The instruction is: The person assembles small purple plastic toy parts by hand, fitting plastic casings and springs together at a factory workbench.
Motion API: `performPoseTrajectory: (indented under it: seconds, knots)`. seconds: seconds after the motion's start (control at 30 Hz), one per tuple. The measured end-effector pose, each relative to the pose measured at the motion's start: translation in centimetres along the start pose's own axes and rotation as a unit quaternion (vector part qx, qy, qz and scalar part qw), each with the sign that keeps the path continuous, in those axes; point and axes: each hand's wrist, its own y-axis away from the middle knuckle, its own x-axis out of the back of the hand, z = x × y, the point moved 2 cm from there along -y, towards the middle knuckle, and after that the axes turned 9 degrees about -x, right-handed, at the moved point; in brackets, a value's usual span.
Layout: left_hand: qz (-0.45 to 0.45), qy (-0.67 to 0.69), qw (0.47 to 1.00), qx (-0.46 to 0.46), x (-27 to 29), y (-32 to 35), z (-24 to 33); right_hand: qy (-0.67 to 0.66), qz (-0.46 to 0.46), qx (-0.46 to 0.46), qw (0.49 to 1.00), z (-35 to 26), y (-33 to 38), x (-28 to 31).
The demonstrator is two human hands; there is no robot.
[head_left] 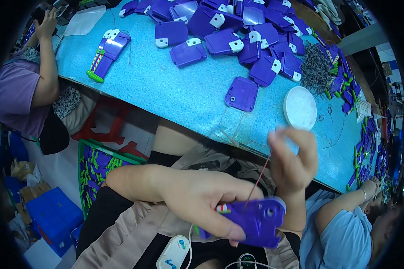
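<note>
The left hand [197, 193] is clamped on the case [261, 220] above the lap [143, 231]; the wire [261, 176] appears pinched by the right hand [296, 157], held apart. The case should be steadied, the wire guided without kinks.

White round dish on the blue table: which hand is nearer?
Right. The right hand is just below the white round dish in the picture; the left hand is farther down and to the left, holding a purple part.
</note>
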Motion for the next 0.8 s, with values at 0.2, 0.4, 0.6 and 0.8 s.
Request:
performPoseTrajectory:
  seconds: [0.2, 0.4, 0.6, 0.8]
  knots:
    - [0.155, -0.405, 0.898, -0.075, 0.7, -0.4, 0.5, -0.281, 0.054, -0.346, 0.893, 1.3, -0.3, -0.3]
    - [0.203, -0.367, 0.906, -0.054, 1.6, -0.5, -0.2, -0.278, 0.035, -0.205, 0.938, -0.8, 0.9, 0.8]
    - [0.195, -0.373, 0.907, -0.029, 1.7, -0.6, 0.1, -0.157, 0.029, -0.166, 0.973, -1.0, 1.4, 0.8]
    - [0.192, -0.385, 0.902, -0.046, 1.5, -0.8, 0.2, -0.094, 0.014, -0.123, 0.988, -1.4, 0.9, 0.9]
